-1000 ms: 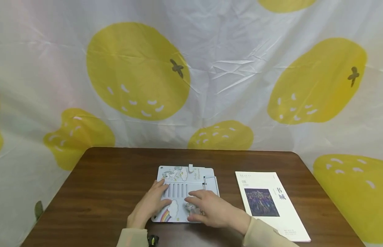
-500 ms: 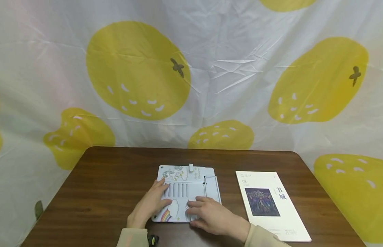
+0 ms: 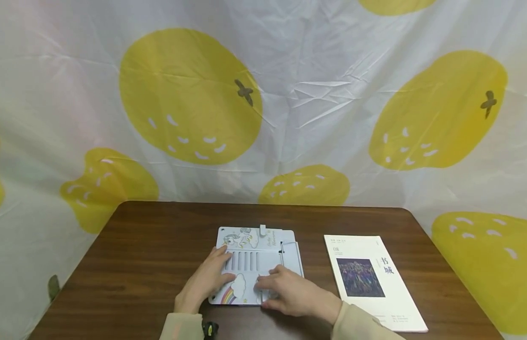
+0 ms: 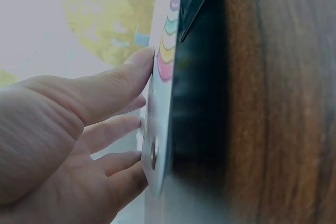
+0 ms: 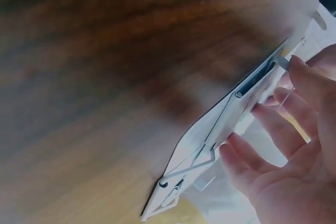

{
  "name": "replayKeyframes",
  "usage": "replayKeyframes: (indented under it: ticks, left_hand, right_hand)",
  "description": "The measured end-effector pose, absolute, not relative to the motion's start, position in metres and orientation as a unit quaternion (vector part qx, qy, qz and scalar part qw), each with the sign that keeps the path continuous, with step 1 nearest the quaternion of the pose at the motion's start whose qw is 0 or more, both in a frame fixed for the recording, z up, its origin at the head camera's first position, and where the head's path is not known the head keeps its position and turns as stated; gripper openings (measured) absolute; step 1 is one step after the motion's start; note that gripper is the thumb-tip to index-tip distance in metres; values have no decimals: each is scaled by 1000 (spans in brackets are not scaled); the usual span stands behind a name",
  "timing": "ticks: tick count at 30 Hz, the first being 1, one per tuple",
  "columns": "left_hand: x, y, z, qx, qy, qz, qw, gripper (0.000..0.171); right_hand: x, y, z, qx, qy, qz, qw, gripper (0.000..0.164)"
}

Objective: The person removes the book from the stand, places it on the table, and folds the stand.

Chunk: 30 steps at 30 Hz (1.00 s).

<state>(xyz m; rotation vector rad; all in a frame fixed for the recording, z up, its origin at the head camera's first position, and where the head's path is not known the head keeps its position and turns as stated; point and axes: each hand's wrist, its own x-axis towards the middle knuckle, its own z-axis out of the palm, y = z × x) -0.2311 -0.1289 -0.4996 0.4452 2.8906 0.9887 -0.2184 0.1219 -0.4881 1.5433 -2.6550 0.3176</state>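
Note:
A pale blue folding book stand [image 3: 269, 262] with unicorn, cloud and rainbow prints lies flat on the table, slots across its middle. My left hand [image 3: 205, 281] rests along its left edge, fingers extended. In the left wrist view, the thumb [image 4: 139, 59] touches the panel beside the rainbow, with the other fingertips against its face. My right hand [image 3: 295, 293] is at the stand's lower right part, thumb and index finger curled at a small light tab [image 5: 282, 62] on the near edge. The other fingers touch the panel. A wire bracket [image 5: 191, 170] shows on the stand's right side.
A white book [image 3: 399, 293] with a dark picture on its cover lies to the right, close to my right sleeve. The brown wooden table [image 3: 131, 264] ends at a curtain [image 3: 310, 132] printed with yellow fruit.
My right hand has lowered a little and drawn its fingers in around the stand's lower right edge, where a light bar now shows between thumb and index finger. The left hand stays put.

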Motion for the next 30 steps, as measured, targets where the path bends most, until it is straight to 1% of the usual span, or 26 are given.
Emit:
replayKeyframes:
  ticks: [9,16,19,22,30]
  left_hand:
    - [-228,-132,-501,131,932,335,39,52]
    - [-226,-140,-504,130,934,330,40,53]
    - [-227,-144,-504,124,938,319,44,54]
    - [-228,-147,-502,121,940,315,44,54]
    - [-230,-151,-489,138,940,312,7,50]
  right_hand:
    - [-223,119,-495,487,-863,133,20,41]
    - [-223,114,-498,509,-852,118,35,42]
    - [-221,111,-493,509,-855,98,31,45]
    - [-219,108,-483,488,-869,80,22,50]
    - [-219,115,-454,430,-900,67,-6,57]
